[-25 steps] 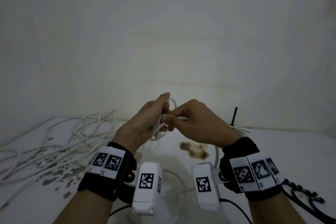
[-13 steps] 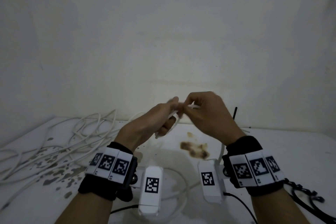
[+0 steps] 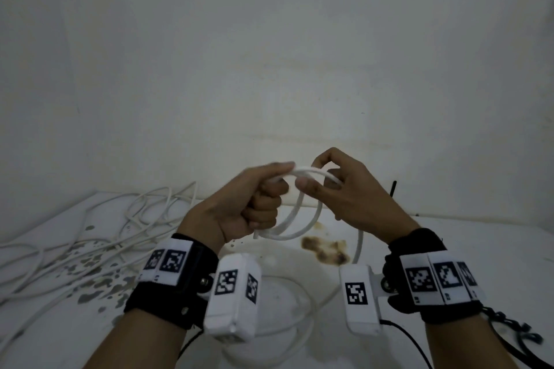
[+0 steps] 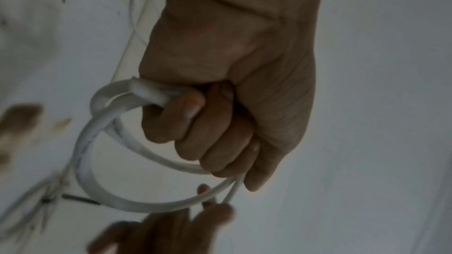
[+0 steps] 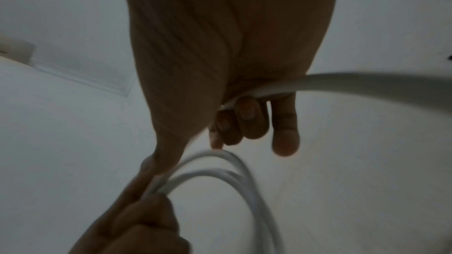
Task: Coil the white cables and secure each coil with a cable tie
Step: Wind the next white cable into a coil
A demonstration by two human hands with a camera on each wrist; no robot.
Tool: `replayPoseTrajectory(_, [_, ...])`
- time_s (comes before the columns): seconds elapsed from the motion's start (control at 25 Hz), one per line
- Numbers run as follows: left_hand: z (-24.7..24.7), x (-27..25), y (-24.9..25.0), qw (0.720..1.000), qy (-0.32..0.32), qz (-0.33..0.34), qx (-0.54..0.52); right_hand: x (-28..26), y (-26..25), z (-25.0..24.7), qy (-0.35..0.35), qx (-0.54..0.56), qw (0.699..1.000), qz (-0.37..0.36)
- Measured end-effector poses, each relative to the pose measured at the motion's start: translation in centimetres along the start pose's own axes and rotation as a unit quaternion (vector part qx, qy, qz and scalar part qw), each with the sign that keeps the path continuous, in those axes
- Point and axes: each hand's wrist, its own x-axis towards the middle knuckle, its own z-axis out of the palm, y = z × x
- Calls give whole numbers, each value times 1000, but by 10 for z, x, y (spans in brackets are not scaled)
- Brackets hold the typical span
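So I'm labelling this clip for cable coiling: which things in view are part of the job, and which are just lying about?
Part of the job:
- white cable, coiled in loops
- left hand, gripping the loops
- right hand, holding the cable's free run
- loose white cables, uncoiled on the table

Just lying about:
- brown stain
- black cord
- dark upright stick

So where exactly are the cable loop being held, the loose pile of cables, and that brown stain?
cable loop [image 3: 302, 219]: head view, on the hanging lower curve of the loop.
loose pile of cables [image 3: 141, 219]: head view, on strands lying at the table's left.
brown stain [image 3: 325, 250]: head view, middle of the blotch.
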Motion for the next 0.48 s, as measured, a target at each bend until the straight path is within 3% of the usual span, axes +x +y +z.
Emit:
replayPoseTrajectory(0.08, [-10, 1, 2, 984, -132, 14, -122, -2, 2, 1, -7, 21, 1000, 8])
replayPoseTrajectory(0.16, [-8, 4, 1, 938, -273, 31, -213, -3, 0, 4, -22, 62, 998, 14])
replayPoseTrajectory(0.24, [-7, 5, -1, 911, -314, 52, -262, -4, -4, 11, -45, 133, 989, 42])
replayPoseTrajectory(0.32, [-3, 5, -2, 921, -279, 72, -263, -3, -12, 19, -8, 199, 977, 71])
replayPoseTrajectory(0.4, [-2, 7, -3, 958, -160, 79, -223, -1, -13, 22, 72, 191, 976, 72])
replayPoseTrajectory(0.48, [0, 9, -2, 979, -43, 75, -183, 1, -7, 23, 113, 126, 985, 47])
